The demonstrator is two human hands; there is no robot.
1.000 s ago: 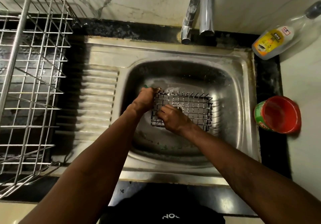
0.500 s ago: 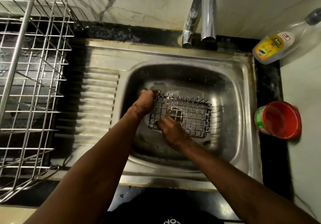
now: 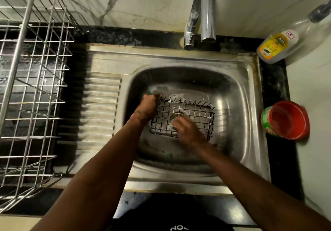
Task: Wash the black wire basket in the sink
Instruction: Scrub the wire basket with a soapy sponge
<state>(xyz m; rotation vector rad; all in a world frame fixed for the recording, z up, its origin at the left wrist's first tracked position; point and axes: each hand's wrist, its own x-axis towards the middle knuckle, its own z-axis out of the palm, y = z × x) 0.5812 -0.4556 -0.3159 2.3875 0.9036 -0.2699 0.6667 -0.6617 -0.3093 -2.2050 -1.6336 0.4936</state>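
Note:
The black wire basket [image 3: 193,116] lies in the bowl of the steel sink [image 3: 245,108], over the drain, with foam on its wires. My left hand [image 3: 149,108] grips the basket's far left corner, and a bit of something green shows at its knuckles. My right hand [image 3: 188,132] rests on the basket's near side with its fingers laid over the mesh. It is blurred by motion, and nothing is visible in it.
The tap [image 3: 202,13] stands behind the bowl with no water running. A steel dish rack [image 3: 32,90] fills the counter on the left. A dish-soap bottle [image 3: 279,46] lies at the back right, and a red-lidded tub [image 3: 286,120] sits to the right of the sink.
My right hand has slid right along the basket's near side, from its near left corner towards the middle. My left hand has kept its grip on the corner. The basket has barely shifted.

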